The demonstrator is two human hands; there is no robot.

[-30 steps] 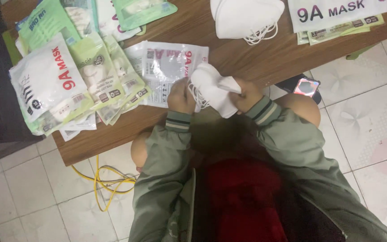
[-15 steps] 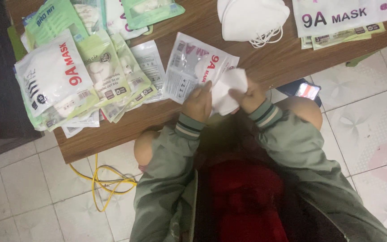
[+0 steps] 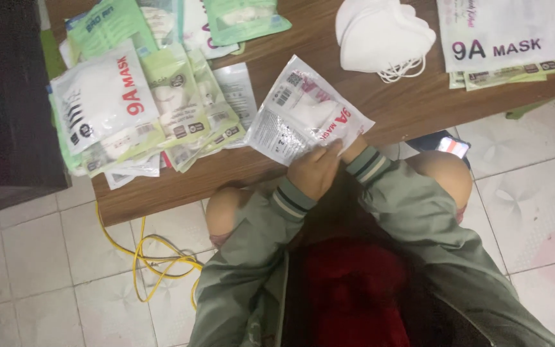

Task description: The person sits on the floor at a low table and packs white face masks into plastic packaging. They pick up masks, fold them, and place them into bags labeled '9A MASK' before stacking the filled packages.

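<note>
Left hand (image 3: 313, 172) and right hand (image 3: 353, 149) both closed on the near edge of a clear plastic pouch with a white folded mask inside (image 3: 306, 114); grip is a pinch at its lower corner. Pouch sits tilted just above the brown wooden bench (image 3: 380, 106), near its front edge. Fanned stack of green-and-white packaged masks (image 3: 139, 106) lies well left; loose white masks (image 3: 383, 35) farther back.

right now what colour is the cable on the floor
Yellow; the cable shows best in the head view.
</note>
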